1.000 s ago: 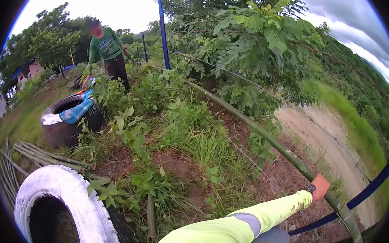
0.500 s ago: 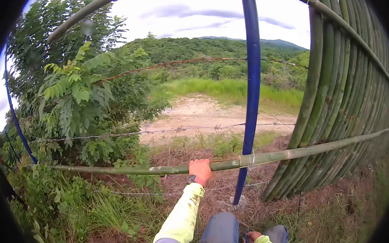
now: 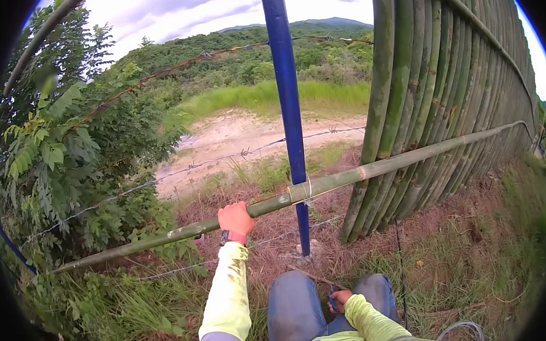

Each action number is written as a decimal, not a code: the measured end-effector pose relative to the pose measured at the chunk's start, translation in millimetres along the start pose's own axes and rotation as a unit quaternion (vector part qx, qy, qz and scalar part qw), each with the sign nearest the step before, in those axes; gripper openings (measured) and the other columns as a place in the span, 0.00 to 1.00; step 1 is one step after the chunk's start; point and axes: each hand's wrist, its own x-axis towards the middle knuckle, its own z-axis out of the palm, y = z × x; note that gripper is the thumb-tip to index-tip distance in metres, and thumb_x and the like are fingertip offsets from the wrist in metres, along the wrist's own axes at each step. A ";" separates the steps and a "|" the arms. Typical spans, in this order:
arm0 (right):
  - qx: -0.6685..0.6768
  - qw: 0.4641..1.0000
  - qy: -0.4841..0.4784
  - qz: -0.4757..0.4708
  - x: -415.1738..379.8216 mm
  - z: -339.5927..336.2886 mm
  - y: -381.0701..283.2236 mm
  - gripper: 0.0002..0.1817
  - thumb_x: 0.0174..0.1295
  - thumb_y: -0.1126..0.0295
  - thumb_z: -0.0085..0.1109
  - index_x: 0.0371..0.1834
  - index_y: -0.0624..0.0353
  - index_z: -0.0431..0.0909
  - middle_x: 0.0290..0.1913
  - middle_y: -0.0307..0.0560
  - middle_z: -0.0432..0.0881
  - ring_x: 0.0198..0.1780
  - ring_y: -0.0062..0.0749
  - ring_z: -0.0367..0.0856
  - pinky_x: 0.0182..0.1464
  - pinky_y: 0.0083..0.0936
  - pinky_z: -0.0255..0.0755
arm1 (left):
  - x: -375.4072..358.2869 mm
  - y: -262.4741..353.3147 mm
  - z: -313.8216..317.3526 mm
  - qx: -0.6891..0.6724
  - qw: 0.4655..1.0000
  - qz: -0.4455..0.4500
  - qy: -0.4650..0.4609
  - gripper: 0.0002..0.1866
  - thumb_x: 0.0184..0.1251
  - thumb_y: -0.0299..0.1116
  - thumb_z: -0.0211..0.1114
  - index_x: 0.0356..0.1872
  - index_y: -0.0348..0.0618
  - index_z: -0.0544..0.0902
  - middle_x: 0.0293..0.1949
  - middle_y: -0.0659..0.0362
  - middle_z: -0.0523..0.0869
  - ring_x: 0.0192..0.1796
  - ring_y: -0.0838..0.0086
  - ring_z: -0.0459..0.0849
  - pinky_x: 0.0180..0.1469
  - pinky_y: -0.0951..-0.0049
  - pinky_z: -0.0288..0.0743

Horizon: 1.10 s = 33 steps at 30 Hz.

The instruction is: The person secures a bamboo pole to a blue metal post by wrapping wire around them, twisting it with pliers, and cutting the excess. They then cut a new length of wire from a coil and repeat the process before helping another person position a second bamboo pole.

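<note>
My left hand (image 3: 236, 219) is wrapped around a long green bamboo pole (image 3: 183, 232), left of a blue post (image 3: 290, 108). The pole runs across the front of the post, slanting up to the right, and wire (image 3: 309, 188) loops around both where they cross. Low between my knees, my right hand (image 3: 340, 301) is closed around a small blue-handled tool (image 3: 332, 296); its working end is not clear to me. A lime-yellow sleeve covers each arm.
Upright bamboo canes (image 3: 424, 101) form a dense fence at the right, with an upper rail (image 3: 472, 18) across them. Barbed wire (image 3: 245, 153) runs behind the post. A leafy tree (image 3: 81, 162) stands left. A wire coil (image 3: 463, 326) lies on grass at lower right.
My view has turned right and tilted, so the post appears further left and the pole more slanted. The left hand keeps its grip on the pole. The right hand and its tool show more fully.
</note>
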 end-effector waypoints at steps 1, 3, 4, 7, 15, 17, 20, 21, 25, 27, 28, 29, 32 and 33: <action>-0.003 1.000 -0.004 -0.006 1.1 -1.1 -0.1 0.08 0.59 0.71 0.48 0.39 0.61 0.63 0.29 0.53 0.73 0.27 0.40 0.73 0.25 0.36 0.71 | 0.8 -0.5 1.2 0.004 1.000 0.004 0.000 0.11 0.38 0.39 0.69 0.25 0.51 0.81 0.27 0.60 0.84 0.35 0.66 0.82 0.40 0.63 0.70; -0.014 1.000 -0.009 -0.013 2.6 0.5 -2.7 0.08 0.59 0.71 0.48 0.38 0.61 0.63 0.28 0.52 0.72 0.27 0.38 0.73 0.26 0.36 0.71 | 2.1 -2.7 3.3 0.009 1.000 0.005 0.008 0.10 0.39 0.39 0.67 0.25 0.50 0.80 0.27 0.60 0.83 0.35 0.66 0.82 0.39 0.63 0.70; -0.019 1.000 -0.011 -0.011 5.8 0.4 -3.4 0.08 0.59 0.71 0.48 0.38 0.61 0.63 0.28 0.52 0.72 0.27 0.38 0.73 0.26 0.36 0.71 | 2.9 -3.4 4.9 0.011 1.000 0.000 0.008 0.10 0.39 0.39 0.67 0.25 0.50 0.80 0.27 0.60 0.83 0.35 0.66 0.82 0.39 0.63 0.70; 0.006 1.000 -0.008 0.012 10.0 -3.7 -1.6 0.12 0.58 0.71 0.49 0.43 0.59 0.62 0.31 0.52 0.71 0.29 0.39 0.72 0.26 0.37 0.71 | 1.6 -4.2 8.3 0.010 1.000 0.000 0.018 0.09 0.41 0.38 0.67 0.26 0.50 0.81 0.27 0.59 0.83 0.35 0.64 0.82 0.39 0.62 0.71; -0.029 0.999 -0.026 0.003 11.1 -7.9 -2.2 0.13 0.57 0.70 0.49 0.43 0.59 0.62 0.32 0.52 0.72 0.29 0.39 0.73 0.28 0.37 0.71 | 2.9 -6.6 17.5 0.012 0.998 0.003 0.059 0.07 0.37 0.37 0.66 0.20 0.52 0.79 0.23 0.61 0.82 0.31 0.65 0.81 0.36 0.63 0.69; -0.030 0.999 -0.021 0.004 5.7 -6.9 -1.5 0.13 0.57 0.70 0.49 0.43 0.59 0.63 0.32 0.53 0.72 0.29 0.40 0.73 0.28 0.38 0.71 | 2.2 -5.5 14.7 -0.002 0.999 -0.002 0.053 0.07 0.37 0.36 0.66 0.21 0.51 0.79 0.24 0.61 0.82 0.32 0.65 0.81 0.36 0.63 0.69; -0.040 0.999 -0.022 0.007 15.4 -5.2 -3.2 0.13 0.57 0.69 0.49 0.43 0.60 0.64 0.32 0.53 0.73 0.29 0.41 0.73 0.29 0.39 0.71 | 2.8 -9.6 22.0 0.006 0.998 0.007 0.059 0.08 0.38 0.37 0.67 0.22 0.51 0.79 0.25 0.61 0.82 0.33 0.66 0.81 0.38 0.63 0.69; -0.031 0.999 -0.016 0.003 18.4 -9.1 -2.0 0.13 0.57 0.69 0.50 0.44 0.60 0.64 0.32 0.54 0.73 0.29 0.41 0.73 0.29 0.39 0.71 | 1.5 -13.2 19.5 0.011 0.998 -0.010 0.058 0.08 0.38 0.37 0.67 0.22 0.51 0.79 0.25 0.61 0.82 0.33 0.66 0.81 0.38 0.63 0.69; -0.064 0.998 -0.018 -0.005 8.4 -6.4 -3.3 0.10 0.59 0.67 0.46 0.39 0.62 0.65 0.30 0.53 0.75 0.27 0.41 0.73 0.28 0.38 0.71 | 2.5 -1.2 0.3 -0.022 0.999 -0.009 -0.036 0.19 0.38 0.42 0.70 0.34 0.48 0.78 0.36 0.57 0.81 0.44 0.63 0.78 0.45 0.61 0.68; -0.046 0.999 -0.010 -0.001 6.4 -3.5 -2.9 0.13 0.56 0.67 0.49 0.43 0.58 0.65 0.32 0.53 0.73 0.29 0.42 0.72 0.30 0.40 0.70 | 3.4 12.7 -14.3 -0.049 0.995 -0.004 -0.091 0.33 0.37 0.45 0.74 0.47 0.43 0.74 0.48 0.53 0.75 0.54 0.59 0.71 0.53 0.59 0.65; -0.043 0.999 -0.010 -0.001 7.1 -3.2 -4.0 0.13 0.56 0.67 0.49 0.43 0.58 0.65 0.32 0.53 0.73 0.29 0.42 0.72 0.30 0.40 0.70 | 6.3 22.5 -16.5 -0.049 0.995 -0.001 -0.092 0.33 0.37 0.45 0.74 0.47 0.43 0.74 0.48 0.53 0.75 0.54 0.59 0.71 0.53 0.59 0.65; -0.041 0.999 -0.026 0.004 7.0 -2.9 -3.8 0.13 0.56 0.67 0.49 0.43 0.58 0.65 0.32 0.53 0.73 0.30 0.42 0.72 0.30 0.39 0.70 | 8.3 32.5 -15.8 -0.085 0.993 0.067 -0.040 0.34 0.38 0.44 0.74 0.49 0.42 0.72 0.48 0.53 0.75 0.55 0.59 0.71 0.53 0.58 0.65; -0.041 0.999 -0.032 0.002 0.8 -2.2 -0.4 0.13 0.56 0.66 0.49 0.43 0.58 0.66 0.33 0.53 0.74 0.30 0.42 0.72 0.31 0.39 0.70 | 21.6 57.3 3.8 -0.147 0.969 0.196 0.030 0.35 0.41 0.42 0.74 0.51 0.41 0.70 0.47 0.53 0.75 0.55 0.59 0.71 0.54 0.58 0.66; -0.053 0.998 -0.023 -0.008 -3.7 -0.7 -1.1 0.14 0.56 0.66 0.49 0.44 0.58 0.66 0.33 0.53 0.74 0.30 0.42 0.73 0.31 0.39 0.70 | 26.4 63.9 4.9 -0.170 0.952 0.249 0.054 0.35 0.42 0.41 0.73 0.52 0.40 0.69 0.47 0.52 0.75 0.54 0.59 0.72 0.54 0.58 0.66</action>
